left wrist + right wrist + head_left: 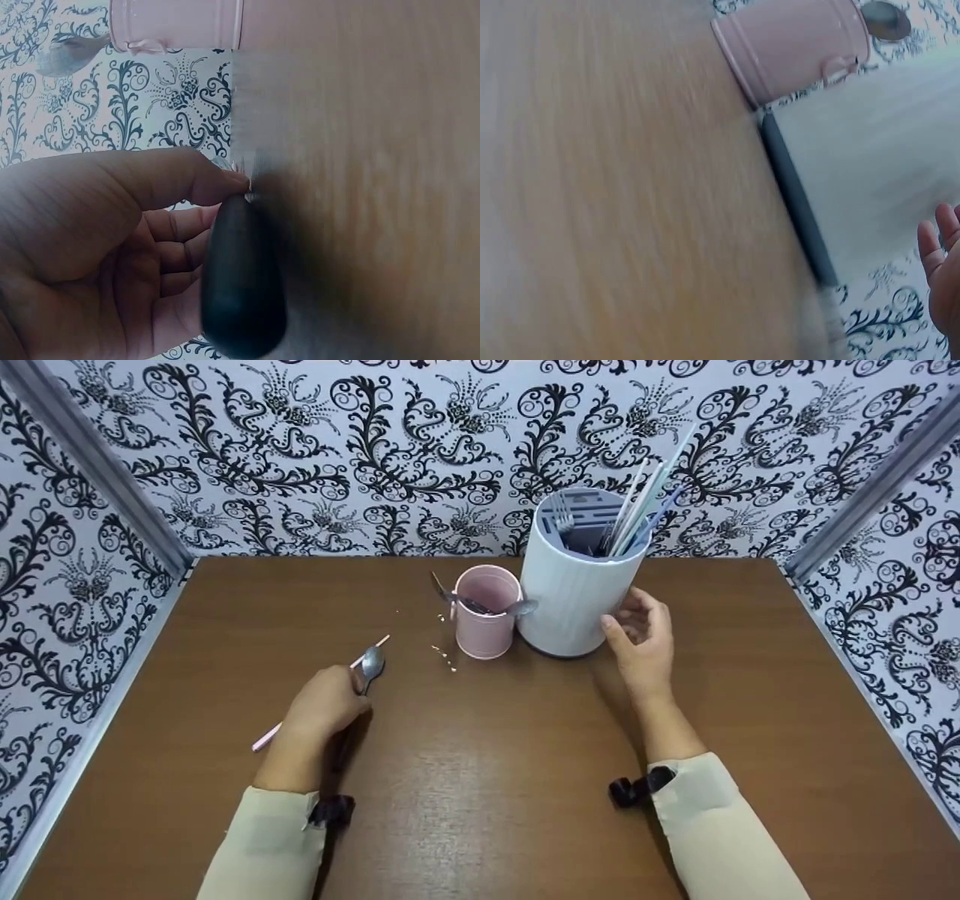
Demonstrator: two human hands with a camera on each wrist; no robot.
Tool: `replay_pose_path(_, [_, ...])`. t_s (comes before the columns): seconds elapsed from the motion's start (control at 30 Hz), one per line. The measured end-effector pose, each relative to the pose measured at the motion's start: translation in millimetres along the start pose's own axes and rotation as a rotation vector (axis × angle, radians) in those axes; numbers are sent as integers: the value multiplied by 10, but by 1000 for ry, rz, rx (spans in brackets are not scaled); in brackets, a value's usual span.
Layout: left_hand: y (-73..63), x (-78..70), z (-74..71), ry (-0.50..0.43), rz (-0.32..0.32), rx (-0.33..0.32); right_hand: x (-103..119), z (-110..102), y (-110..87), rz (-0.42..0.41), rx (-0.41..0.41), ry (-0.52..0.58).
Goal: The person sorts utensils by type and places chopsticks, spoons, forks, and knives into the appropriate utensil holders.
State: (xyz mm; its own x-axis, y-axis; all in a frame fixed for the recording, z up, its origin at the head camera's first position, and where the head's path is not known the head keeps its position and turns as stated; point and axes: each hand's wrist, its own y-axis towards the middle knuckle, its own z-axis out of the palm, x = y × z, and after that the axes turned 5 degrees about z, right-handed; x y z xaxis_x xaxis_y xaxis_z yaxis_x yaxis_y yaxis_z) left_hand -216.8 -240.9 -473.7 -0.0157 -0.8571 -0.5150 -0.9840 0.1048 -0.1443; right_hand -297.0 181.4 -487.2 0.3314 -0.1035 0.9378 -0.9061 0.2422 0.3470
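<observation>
My left hand (pixel 326 706) pinches a metal spoon (pixel 373 662) just above the tabletop, its bowl pointing away from me. In the left wrist view the spoon's dark rounded handle (pixel 244 285) sticks out below the thumb. A thin pink stick (pixel 268 736) lies on the table, partly hidden under that hand. At the right side of a white utensil holder (pixel 574 592) is my right hand (pixel 646 649), fingers loosely bent and thumb by the wall; contact is hard to tell. Forks (pixel 561 514) and long pale sticks (pixel 641 506) stand in the holder.
Left of the holder stands a pink cup (pixel 485 634) with spoons, one bowl (pixel 523 607) jutting over its rim. Small pale crumbs (pixel 444 656) lie on the brown table (pixel 465 780). Patterned walls (pixel 337 457) enclose the back and sides.
</observation>
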Motion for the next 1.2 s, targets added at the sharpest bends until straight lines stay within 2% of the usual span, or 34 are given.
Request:
replay_pose_path(0.23, [-7,-21,-1,0,-10,-2,172,122,-115,-104,7,33])
replay_pose_path(0.43, [-4,-33,-8,19,-15,-38,302,221,-196,-174,50,47])
replay_pose_path(0.67, [-8,-48,-25,-5,-27,-55,326,398,-283,-156,129,16])
replay_pose_path(0.8, [-7,-72,-31,-26,-38,-88,328,525,-333,-128,167,-8])
replay_pose_path(1.07, [3,-139,-64,-88,-26,-228,326,802,-436,4,229,-82])
replay_pose_path(1.2, [2,-181,-70,-136,-28,-302,317,940,-478,58,225,-143])
